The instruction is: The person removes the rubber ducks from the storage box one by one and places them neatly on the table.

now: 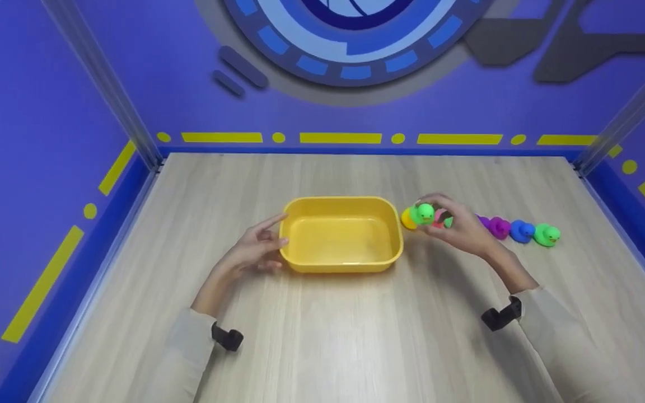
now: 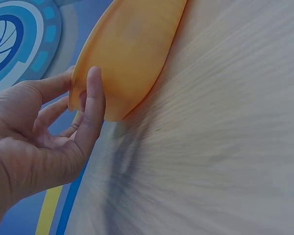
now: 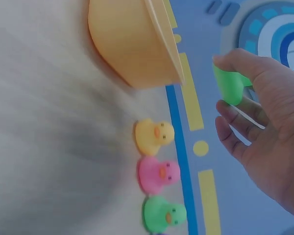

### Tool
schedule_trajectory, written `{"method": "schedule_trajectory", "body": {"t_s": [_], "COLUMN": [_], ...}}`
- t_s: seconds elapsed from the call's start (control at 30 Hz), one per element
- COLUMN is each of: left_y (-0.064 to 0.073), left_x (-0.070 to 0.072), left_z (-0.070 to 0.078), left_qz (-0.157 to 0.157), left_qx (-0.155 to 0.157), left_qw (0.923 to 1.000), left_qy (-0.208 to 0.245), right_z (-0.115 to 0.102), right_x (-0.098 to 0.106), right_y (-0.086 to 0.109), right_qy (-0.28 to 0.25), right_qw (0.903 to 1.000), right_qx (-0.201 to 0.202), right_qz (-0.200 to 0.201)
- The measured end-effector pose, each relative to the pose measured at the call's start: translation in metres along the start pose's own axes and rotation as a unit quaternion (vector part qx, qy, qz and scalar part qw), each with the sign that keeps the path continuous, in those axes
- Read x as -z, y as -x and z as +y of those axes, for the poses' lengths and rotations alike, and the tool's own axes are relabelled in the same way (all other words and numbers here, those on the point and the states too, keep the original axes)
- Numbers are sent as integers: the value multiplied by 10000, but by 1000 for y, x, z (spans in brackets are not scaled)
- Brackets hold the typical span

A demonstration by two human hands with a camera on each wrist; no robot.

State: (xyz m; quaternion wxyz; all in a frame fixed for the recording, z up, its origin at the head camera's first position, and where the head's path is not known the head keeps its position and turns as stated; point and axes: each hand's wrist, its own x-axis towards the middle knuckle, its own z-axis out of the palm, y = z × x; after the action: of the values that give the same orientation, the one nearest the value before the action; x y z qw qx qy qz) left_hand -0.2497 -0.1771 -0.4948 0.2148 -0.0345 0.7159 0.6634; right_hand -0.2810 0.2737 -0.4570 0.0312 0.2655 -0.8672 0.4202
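Observation:
A yellow plastic tub stands upright on the table. My left hand touches its left end, with the index finger at the rim and the thumb against the outer wall. Just right of the tub, my right hand pinches a green rubber duck between thumb and fingers, above the table. Beneath that hand sit a yellow duck, a pink duck and another green duck, partly hidden in the head view.
Further right the row goes on with a purple duck, a magenta duck, a blue duck and a green duck. Blue printed panels enclose the wooden table at the back and sides.

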Motion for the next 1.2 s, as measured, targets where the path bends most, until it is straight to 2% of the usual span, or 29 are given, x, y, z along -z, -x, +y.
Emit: {"method": "schedule_trajectory", "body": {"t_s": [0.13, 0.33, 0.67, 0.97, 1.2], "left_y": [3, 2, 2, 0, 0], "left_x": [5, 3, 0, -3, 1], "left_z": [0, -1, -2, -2, -2], "left_qz": [88, -89, -95, -76, -91], "left_qx": [1, -117, -11, -9, -48], "left_qw": [10000, 9999, 10000, 10000, 9999], "left_qy": [-5, -89, 13, 45, -31], "right_z": [7, 20, 35, 45, 36], "right_x": [4, 13, 29, 49, 53], "right_y": [1, 14, 35, 50, 51], "right_qy": [43, 385, 288, 556, 486], "right_qw": [9996, 9974, 9977, 9955, 9933], "right_qx": [-39, -48, -63, -164, -80], "right_qz": [270, 611, 614, 749, 1046]}}
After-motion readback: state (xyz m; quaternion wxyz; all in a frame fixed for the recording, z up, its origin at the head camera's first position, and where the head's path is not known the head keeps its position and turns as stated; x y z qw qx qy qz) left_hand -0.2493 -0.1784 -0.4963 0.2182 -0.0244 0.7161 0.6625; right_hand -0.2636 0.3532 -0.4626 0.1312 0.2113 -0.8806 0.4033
